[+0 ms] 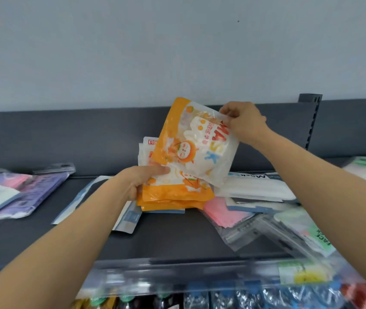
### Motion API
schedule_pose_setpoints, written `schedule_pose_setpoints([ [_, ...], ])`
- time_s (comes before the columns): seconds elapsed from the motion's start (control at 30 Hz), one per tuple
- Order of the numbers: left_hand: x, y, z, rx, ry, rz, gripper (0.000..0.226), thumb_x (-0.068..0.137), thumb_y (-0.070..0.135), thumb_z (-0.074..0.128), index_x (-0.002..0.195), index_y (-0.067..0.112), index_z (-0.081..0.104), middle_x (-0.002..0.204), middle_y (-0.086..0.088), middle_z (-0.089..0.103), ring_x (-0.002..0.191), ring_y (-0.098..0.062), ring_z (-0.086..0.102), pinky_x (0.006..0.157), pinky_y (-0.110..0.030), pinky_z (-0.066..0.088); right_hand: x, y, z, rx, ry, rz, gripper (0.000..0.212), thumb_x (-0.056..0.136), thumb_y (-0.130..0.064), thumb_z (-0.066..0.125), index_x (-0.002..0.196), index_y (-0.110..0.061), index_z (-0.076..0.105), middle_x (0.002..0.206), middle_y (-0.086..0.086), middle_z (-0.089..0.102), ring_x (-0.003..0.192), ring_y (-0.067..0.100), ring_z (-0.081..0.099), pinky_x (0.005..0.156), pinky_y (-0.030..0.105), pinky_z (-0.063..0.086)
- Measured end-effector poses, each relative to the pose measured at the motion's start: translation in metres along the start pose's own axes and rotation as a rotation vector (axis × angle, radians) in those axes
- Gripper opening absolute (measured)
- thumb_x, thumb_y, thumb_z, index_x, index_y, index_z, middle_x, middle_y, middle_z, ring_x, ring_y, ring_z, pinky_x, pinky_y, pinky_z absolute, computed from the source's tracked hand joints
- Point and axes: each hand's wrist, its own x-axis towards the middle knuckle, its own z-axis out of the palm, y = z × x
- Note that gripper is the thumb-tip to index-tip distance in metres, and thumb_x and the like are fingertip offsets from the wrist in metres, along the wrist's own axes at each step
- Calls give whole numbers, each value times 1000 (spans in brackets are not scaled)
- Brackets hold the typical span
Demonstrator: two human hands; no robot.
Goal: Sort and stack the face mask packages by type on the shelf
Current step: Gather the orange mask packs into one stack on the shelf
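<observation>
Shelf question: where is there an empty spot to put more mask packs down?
Bare shelf lies between the purple packs and the orange stack, and along the front edge below that stack. The right side is crowded with pink, white and clear packs.

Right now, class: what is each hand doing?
Left hand: closed on the stack of orange packages.
Right hand: pinching the raised orange package at its corner.

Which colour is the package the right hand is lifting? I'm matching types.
Orange and white package, pinched by the right hand; head view.
</observation>
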Motion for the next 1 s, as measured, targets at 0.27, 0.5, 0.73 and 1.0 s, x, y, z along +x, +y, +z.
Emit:
schedule_pose_setpoints([
  [0.27,-6,-5,-14,-1,-2,1,52,69,26,80,116,13,63,107,-12,73,98,-32,70,88,-51,54,-5,-5,18,-556,45,-173,44,85,1,46,106,-31,67,106,-1,63,118,27,36,98,42,24],
  [0.5,-7,-6,-17,21,18,13,79,50,46,80,120,14,60,112,-12,71,102,-33,68,94,-52,51,-10,-28,56,-694,-108,-526,42,85,-2,50,105,-33,70,105,-2,62,117,26,34,98,42,22],
  [0.73,-7,-5,-18,46,-26,44,93,40,57,83,119,12,63,109,-13,73,103,-33,68,95,-52,50,-13,-56,82,-705,-312,-724,41,89,-7,50,115,-36,66,105,-2,56,120,28,33,101,42,24],
  [1.0,-5,-8,-16,168,82,35,52,71,29,82,115,7,63,105,-15,72,95,-33,69,88,-46,55,-16,-45,106,-211,-427,-566,43,95,-6,51,133,-25,54,140,3,45,131,22,42,107,30,36],
])
